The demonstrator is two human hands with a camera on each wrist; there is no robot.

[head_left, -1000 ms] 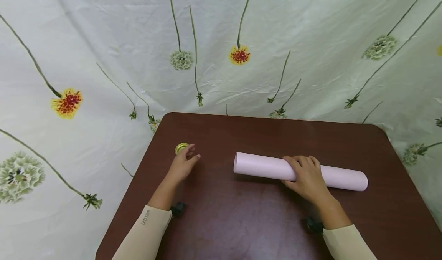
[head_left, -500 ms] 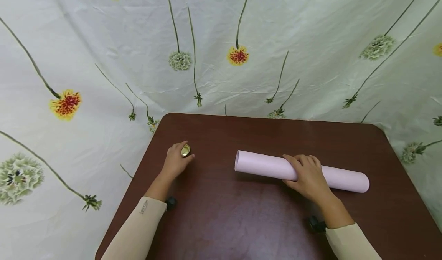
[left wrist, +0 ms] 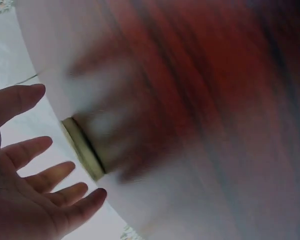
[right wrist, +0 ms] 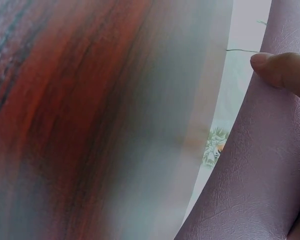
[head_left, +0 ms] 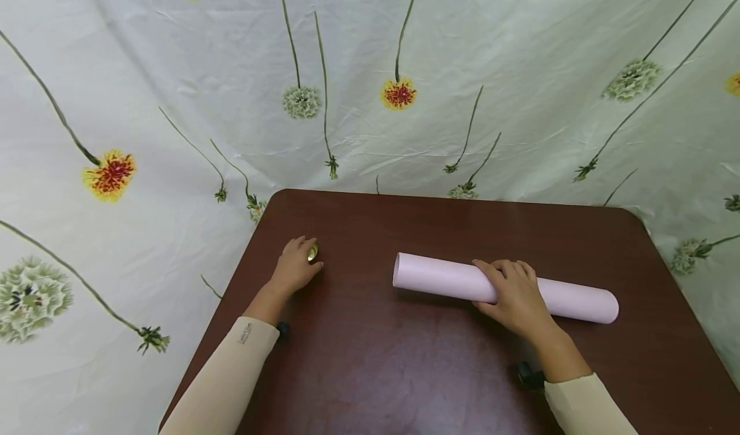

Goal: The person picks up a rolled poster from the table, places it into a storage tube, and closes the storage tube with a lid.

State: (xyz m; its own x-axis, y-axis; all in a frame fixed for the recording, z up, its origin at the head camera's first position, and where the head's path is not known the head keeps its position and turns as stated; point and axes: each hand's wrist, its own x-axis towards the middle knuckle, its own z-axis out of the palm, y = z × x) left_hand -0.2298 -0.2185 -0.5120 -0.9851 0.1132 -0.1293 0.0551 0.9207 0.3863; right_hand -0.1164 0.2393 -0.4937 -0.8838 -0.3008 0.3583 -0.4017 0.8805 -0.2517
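A small round gold lid (head_left: 313,252) lies near the table's far left corner, partly covered by my left hand (head_left: 295,266) in the head view. In the left wrist view the lid (left wrist: 83,149) shows edge-on, apart from the spread fingers of my left hand (left wrist: 37,185). My right hand (head_left: 517,297) grips a pink roll (head_left: 442,278) around its middle, fingers over the top. The right wrist view has the thumb of my right hand (right wrist: 285,74) lying on the roll (right wrist: 255,155); its other fingers are mostly hidden there.
The dark brown table (head_left: 370,351) has rounded far corners. Behind and to the left of it hangs a pale cloth (head_left: 243,56) with printed flowers. The roll lies slanted across the table's right half.
My left hand has shifted a little left and its fingers now stand beside the lid, which sits slightly further right than a second ago. My right hand and the roll have hardly moved.
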